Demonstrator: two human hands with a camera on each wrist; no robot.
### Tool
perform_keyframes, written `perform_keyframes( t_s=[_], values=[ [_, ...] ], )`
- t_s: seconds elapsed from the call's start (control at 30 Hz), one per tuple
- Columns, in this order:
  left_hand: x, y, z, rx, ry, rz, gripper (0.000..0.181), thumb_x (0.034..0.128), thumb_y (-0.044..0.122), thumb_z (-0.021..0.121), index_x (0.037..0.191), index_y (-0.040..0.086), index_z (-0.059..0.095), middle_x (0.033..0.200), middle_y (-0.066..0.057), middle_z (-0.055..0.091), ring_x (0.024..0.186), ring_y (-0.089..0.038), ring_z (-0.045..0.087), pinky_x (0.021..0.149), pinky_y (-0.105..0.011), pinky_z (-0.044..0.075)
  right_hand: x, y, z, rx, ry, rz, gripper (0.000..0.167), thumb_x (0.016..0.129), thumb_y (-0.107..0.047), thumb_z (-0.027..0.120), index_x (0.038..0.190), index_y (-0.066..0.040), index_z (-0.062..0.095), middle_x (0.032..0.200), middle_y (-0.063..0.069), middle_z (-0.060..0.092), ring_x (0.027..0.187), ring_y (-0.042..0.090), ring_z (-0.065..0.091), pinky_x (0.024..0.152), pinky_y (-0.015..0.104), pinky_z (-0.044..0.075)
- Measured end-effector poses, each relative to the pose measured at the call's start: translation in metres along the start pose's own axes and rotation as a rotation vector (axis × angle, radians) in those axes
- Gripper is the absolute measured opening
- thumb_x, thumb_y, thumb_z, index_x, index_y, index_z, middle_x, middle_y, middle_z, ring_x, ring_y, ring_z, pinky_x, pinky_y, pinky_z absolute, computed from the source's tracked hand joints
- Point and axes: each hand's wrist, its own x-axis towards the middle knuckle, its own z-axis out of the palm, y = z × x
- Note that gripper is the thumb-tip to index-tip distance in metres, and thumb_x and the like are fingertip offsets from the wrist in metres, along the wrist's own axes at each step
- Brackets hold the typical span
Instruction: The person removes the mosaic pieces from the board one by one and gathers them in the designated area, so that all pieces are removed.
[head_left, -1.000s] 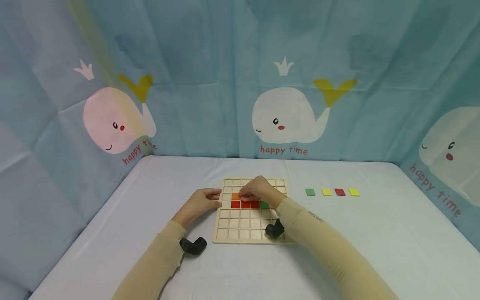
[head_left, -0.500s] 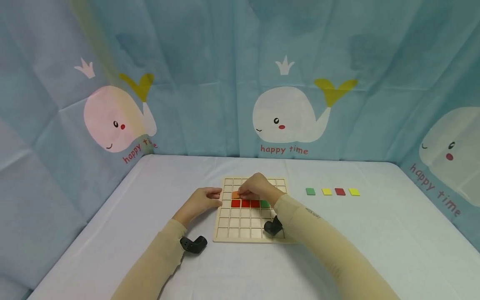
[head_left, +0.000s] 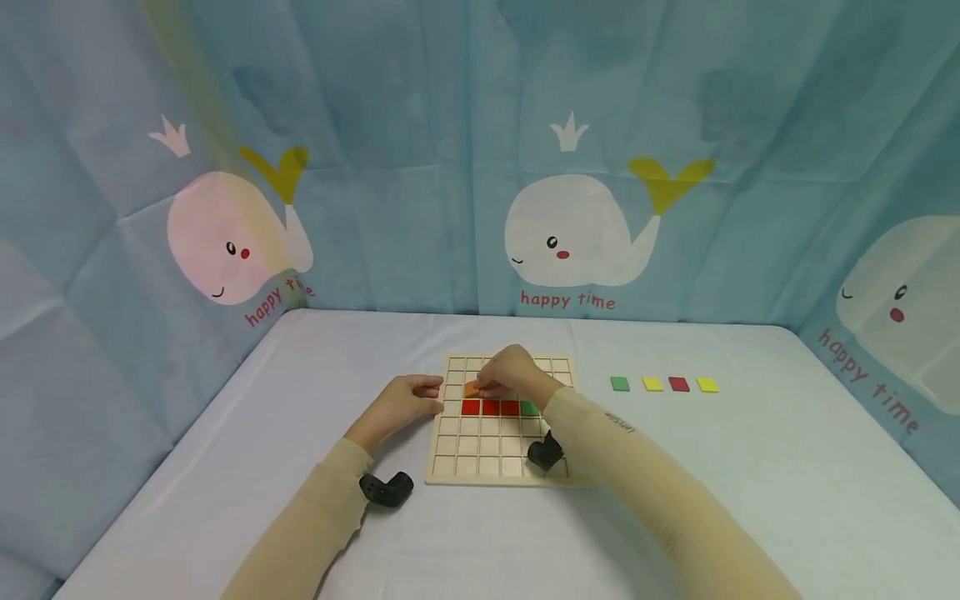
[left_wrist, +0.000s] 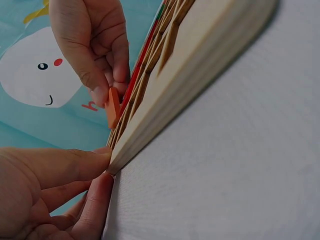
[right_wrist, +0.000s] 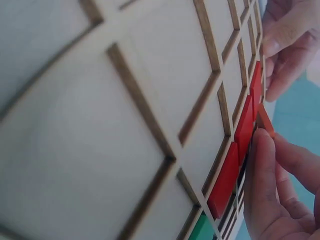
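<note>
My right hand (head_left: 517, 372) pinches an orange square tile (left_wrist: 114, 108) between thumb and fingers. The tile is tilted, one edge raised off the wooden grid board (head_left: 480, 481). Just in front of it lies a row of red tiles (right_wrist: 223, 181) set in the grid, with a green tile (head_left: 529, 409) at its right end. At the board's left edge my left hand (head_left: 400, 404) grips the rim, thumb on top and fingers against the side, as the left wrist view shows. Part of the board is hidden beneath the right hand and forearm.
Right of the board, on the white tablecloth (head_left: 750, 467), lie a loose green tile (head_left: 620, 384), a yellow tile (head_left: 652, 384), a dark red tile (head_left: 678, 384) and another yellow tile (head_left: 707, 385). A blue whale-print curtain (head_left: 420, 233) hangs behind the table.
The orange tile lay flat in the grid a second ago; now its near-right part is lifted in my right fingers. The right hand has risen slightly. My left hand stays put.
</note>
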Motion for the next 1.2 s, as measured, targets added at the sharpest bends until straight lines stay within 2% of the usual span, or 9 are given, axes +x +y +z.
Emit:
perform_keyframes(
  t_s=[0.17,0.4,0.73,1.2],
  values=[
    [0.001,-0.001,0.001,0.009,0.005,0.001,0.051,0.088,0.011,0.073,0.137,0.005,0.059,0.12,-0.013,0.068,0.113,-0.023,0.06,0.097,-0.038,0.049,-0.002,0.0,-0.009,0.04,-0.014,-0.002,0.02,0.087,-0.001,0.072,0.105,0.007,0.073,0.094,0.016,0.076,0.06,0.012,0.069,0.067,0.027,0.06],
    [0.002,0.001,0.0,0.015,0.016,0.002,0.053,0.0875,0.011,0.073,0.138,0.005,0.058,0.121,-0.012,0.067,0.114,-0.024,0.06,0.099,-0.04,0.048,-0.012,-0.001,-0.03,0.007,-0.013,0.001,0.019,0.088,-0.006,0.073,0.103,0.006,0.073,0.088,0.012,0.075,0.061,0.011,0.069,0.074,0.029,0.06],
    [0.002,-0.001,0.003,0.005,0.021,-0.005,0.052,0.0875,0.01,0.073,0.138,0.004,0.059,0.119,-0.013,0.067,0.112,-0.024,0.06,0.097,-0.038,0.049,-0.023,0.018,-0.067,0.002,-0.029,-0.028,0.023,0.09,-0.007,0.072,0.108,0.006,0.072,0.088,0.008,0.075,0.065,0.009,0.07,0.08,0.032,0.06],
    [0.002,-0.001,0.003,0.006,0.024,-0.003,0.052,0.0882,0.01,0.072,0.138,0.005,0.058,0.119,-0.012,0.067,0.113,-0.023,0.06,0.098,-0.04,0.049,-0.042,0.033,-0.118,-0.007,0.031,-0.015,0.036,0.09,-0.013,0.073,0.121,0.006,0.067,0.092,0.003,0.075,0.073,0.007,0.071,0.088,0.033,0.058]
  ],
)
